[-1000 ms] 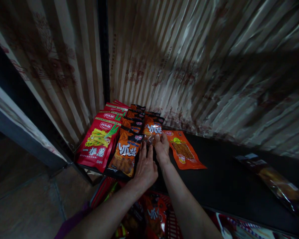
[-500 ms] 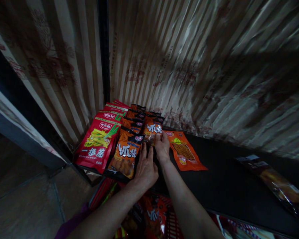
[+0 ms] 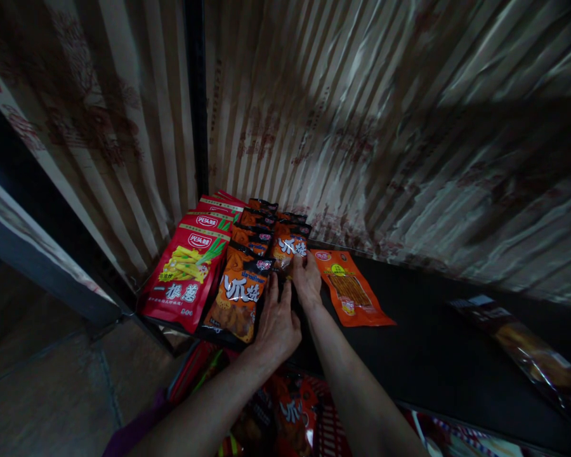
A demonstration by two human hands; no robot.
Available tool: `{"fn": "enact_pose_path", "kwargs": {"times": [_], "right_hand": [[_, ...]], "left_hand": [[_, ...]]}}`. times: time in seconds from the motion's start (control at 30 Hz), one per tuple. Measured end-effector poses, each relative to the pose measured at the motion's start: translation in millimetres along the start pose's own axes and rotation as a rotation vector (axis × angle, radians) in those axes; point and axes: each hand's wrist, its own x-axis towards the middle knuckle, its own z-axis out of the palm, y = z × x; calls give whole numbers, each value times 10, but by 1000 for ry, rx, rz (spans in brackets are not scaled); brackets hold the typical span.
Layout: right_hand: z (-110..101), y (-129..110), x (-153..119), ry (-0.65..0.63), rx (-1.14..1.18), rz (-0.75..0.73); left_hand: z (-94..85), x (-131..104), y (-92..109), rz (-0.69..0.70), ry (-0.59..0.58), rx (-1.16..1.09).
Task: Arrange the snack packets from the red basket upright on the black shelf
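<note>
My left hand (image 3: 280, 324) lies with fingers stretched and slightly apart along the right edge of the front orange-and-black snack bag (image 3: 239, 292). That bag leans at the head of a row of like bags. Just beyond, my right hand (image 3: 307, 279) has its fingers bent round the lower right corner of another orange-and-black snack bag (image 3: 288, 247), which leads a second row. The thumb is partly hidden. Right of this hand an orange flat packet (image 3: 349, 289) with brown sticks on it lies on the black shelf (image 3: 409, 343).
Red snack bags (image 3: 188, 279) stand in a row at the shelf's left end. A dark, shiny long package (image 3: 523, 349) lies at the right. Below the shelf edge, a red basket (image 3: 330, 425) holds more bags. Behind hangs a striped, wrinkled covering (image 3: 352, 114), with a dark post (image 3: 198, 101).
Both hands stay nearly in place at the orange-and-black bags. The right hand has come slightly down and left along its bag. The view has shifted a little.
</note>
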Motion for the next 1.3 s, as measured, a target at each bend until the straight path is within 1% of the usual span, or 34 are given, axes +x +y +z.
{"fn": "enact_pose_path", "kwargs": {"times": [0.1,0.2,0.43,0.57,0.8,0.97,1.07,1.13,1.3], "right_hand": [[-15,-58,27,-41,-11,69],[-20,-93,90,-64,-12,94],[24,-60,235,-86,66,46],[36,-78,250,-44,30,44],[31,-79,272,-84,-50,34],[38,-35,294,-78,27,49],[21,-48,258,-74,84,40],[-5,-69,202,-62,92,12],[-109,-51,-17,-1,119,-52]], "left_hand": [[2,-2,-2,5,14,3],[2,-4,-1,15,23,14],[-11,5,2,16,-21,26],[-27,0,8,8,-27,15],[-29,-2,13,11,-31,1],[-1,-4,-5,27,-11,25],[-15,-15,2,51,-7,42],[-31,-27,8,71,-26,44],[-14,-54,-13,123,-25,28]]}}
